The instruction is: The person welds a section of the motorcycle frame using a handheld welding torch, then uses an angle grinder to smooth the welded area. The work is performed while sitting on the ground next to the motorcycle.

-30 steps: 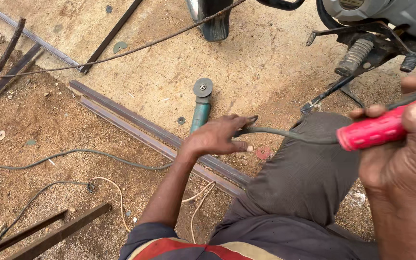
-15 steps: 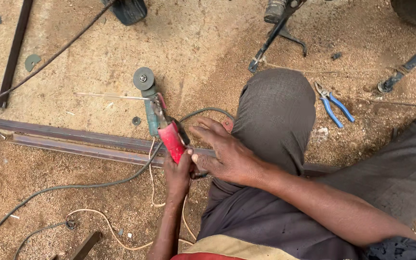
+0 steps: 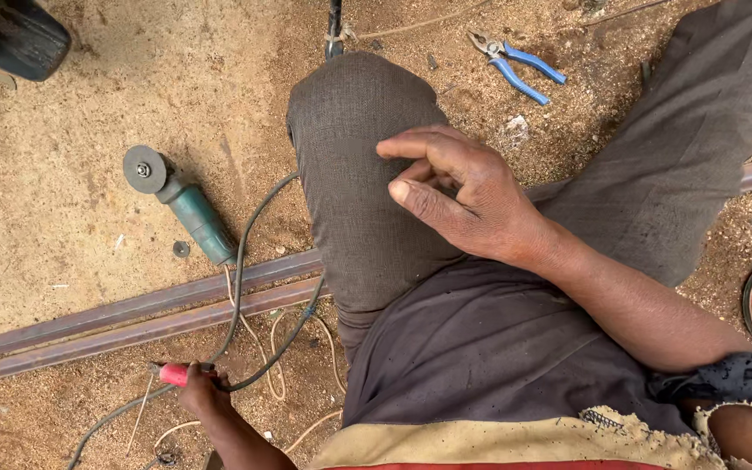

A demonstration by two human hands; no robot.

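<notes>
No package, label, sign or screen shows anywhere near the fingers of either hand.

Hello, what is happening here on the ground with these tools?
A person sits on sandy ground. The left hand holds a red-handled tool beside the long metal bars, with cables running past it. The right hand rests on the raised knee, holding nothing. A green angle grinder lies beyond the bars, and blue-handled pliers lie further away.
</notes>
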